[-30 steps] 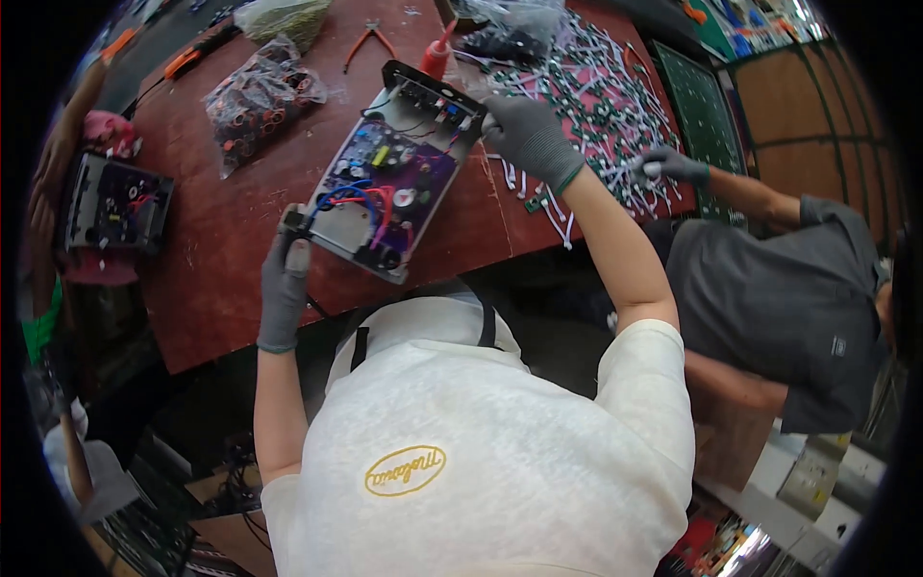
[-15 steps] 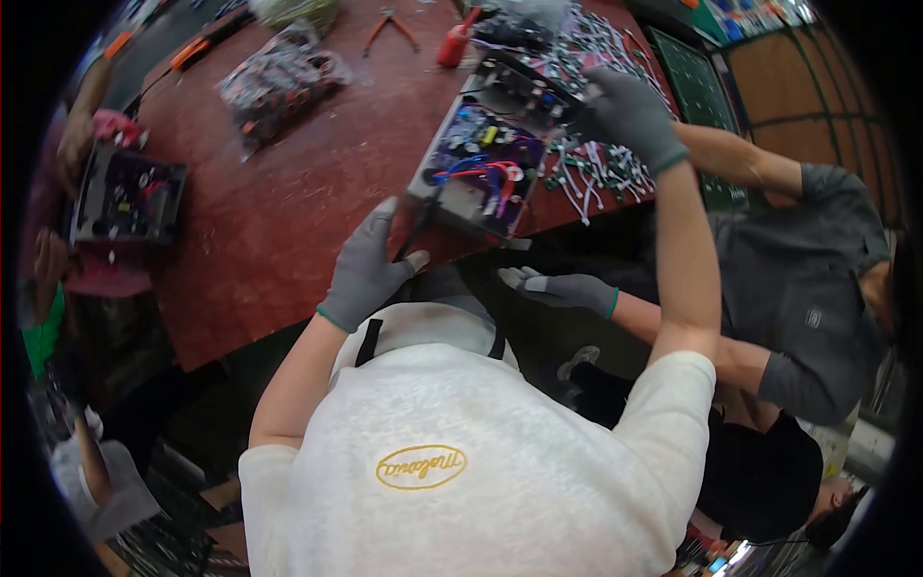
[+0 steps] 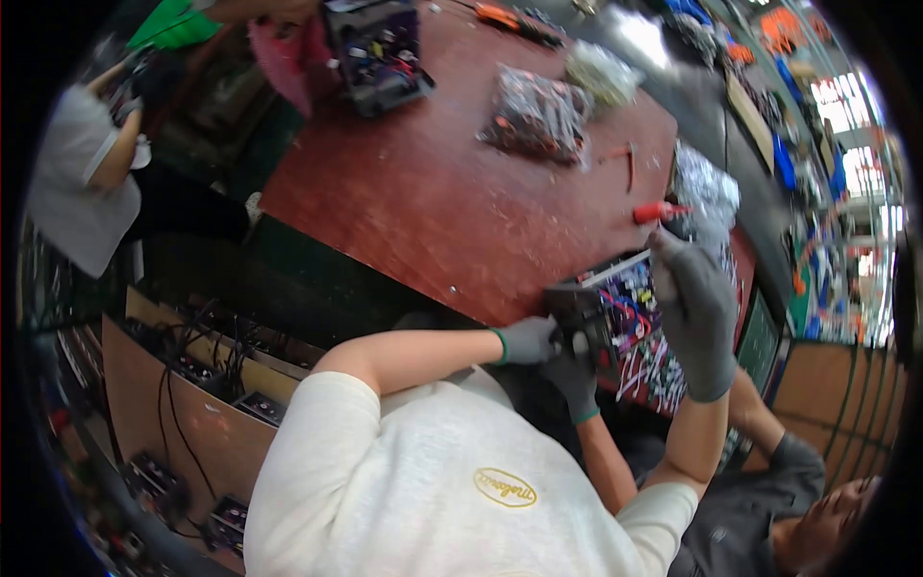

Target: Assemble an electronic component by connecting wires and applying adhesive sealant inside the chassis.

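Note:
An electronics box (image 3: 630,303) with an exposed circuit board and red and blue wires sits at the table's front right edge. My left hand (image 3: 529,340), in a grey glove with a green cuff, is closed at the box's near black end; what its fingers grip is hidden. Over the box's right side is my gloved right hand (image 3: 697,303), its fingers bent and what they hold out of sight. A co-worker's gloved hand (image 3: 574,377) reaches up from below to the same near end, close beside my left hand.
On the red table (image 3: 413,202) lie a bag of dark parts (image 3: 538,113), orange pliers (image 3: 625,165) and a red bottle (image 3: 658,212). Small white-wired parts (image 3: 654,375) are heaped beside the box. Another open electronics box (image 3: 380,58) is at the far left. A co-worker (image 3: 760,510) stands at lower right.
The view has swung left, so the table appears shifted. My left hand has come to the box's near end, and the co-worker's hand has risen to it. The box seems turned.

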Action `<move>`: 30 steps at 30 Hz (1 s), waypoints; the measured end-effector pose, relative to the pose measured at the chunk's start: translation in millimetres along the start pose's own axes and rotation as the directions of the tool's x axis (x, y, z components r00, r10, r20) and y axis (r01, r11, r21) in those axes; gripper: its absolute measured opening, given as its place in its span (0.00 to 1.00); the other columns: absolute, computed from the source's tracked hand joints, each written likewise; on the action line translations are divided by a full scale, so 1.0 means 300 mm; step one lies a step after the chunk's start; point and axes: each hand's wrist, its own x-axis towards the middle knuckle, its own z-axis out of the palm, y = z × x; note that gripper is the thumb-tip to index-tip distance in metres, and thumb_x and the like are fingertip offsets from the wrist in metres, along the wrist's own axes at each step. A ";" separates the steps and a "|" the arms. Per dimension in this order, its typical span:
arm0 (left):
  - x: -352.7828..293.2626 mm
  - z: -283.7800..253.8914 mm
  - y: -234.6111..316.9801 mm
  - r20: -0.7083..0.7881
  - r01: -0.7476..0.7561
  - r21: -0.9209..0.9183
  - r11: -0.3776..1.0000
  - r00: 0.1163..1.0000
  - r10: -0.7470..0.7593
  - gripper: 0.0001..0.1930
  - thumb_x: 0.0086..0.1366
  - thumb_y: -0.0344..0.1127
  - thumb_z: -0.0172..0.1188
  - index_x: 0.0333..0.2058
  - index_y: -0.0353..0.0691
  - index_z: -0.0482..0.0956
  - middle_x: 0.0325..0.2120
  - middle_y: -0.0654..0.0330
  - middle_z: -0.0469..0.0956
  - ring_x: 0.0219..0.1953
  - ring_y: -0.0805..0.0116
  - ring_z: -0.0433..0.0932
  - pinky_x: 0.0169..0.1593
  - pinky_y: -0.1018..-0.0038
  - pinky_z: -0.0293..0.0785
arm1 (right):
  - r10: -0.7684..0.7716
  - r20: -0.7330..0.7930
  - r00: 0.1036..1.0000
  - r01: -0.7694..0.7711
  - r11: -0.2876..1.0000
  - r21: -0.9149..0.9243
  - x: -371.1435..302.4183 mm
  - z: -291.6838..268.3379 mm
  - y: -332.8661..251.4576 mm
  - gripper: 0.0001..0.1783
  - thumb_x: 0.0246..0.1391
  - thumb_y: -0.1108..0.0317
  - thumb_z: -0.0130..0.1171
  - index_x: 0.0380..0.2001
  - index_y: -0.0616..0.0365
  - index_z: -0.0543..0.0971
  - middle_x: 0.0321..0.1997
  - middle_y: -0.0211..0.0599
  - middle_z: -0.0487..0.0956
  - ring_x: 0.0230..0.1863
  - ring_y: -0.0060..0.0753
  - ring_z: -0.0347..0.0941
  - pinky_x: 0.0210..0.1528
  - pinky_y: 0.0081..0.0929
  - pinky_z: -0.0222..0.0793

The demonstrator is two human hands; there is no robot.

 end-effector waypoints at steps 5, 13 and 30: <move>0.014 0.182 -0.027 0.004 -0.183 0.208 0.961 0.982 0.186 0.19 0.56 0.32 0.52 0.47 0.35 0.68 0.42 0.40 0.73 0.46 0.41 0.72 0.48 0.55 0.69 | -0.152 0.110 0.982 0.154 0.988 -0.006 0.046 0.028 -0.069 0.13 0.49 0.75 0.54 0.40 0.61 0.76 0.31 0.40 0.76 0.35 0.42 0.73 0.38 0.35 0.68; -0.121 0.140 0.109 0.221 -0.151 0.453 0.879 0.974 0.053 0.30 0.59 0.38 0.56 0.59 0.36 0.60 0.55 0.46 0.65 0.55 0.47 0.67 0.57 0.59 0.64 | -0.265 0.507 0.820 0.314 0.949 -0.012 0.030 0.105 -0.133 0.14 0.50 0.66 0.54 0.41 0.57 0.75 0.30 0.40 0.77 0.36 0.45 0.73 0.37 0.39 0.68; -0.632 -0.808 -0.151 -0.608 0.166 0.202 0.965 0.794 -0.009 0.18 0.61 0.45 0.54 0.41 0.35 0.76 0.33 0.52 0.79 0.36 0.59 0.79 0.42 0.69 0.73 | 0.351 0.754 0.556 -0.679 0.715 0.167 -0.134 0.923 0.327 0.19 0.55 0.54 0.51 0.24 0.60 0.79 0.19 0.41 0.78 0.24 0.34 0.77 0.27 0.36 0.72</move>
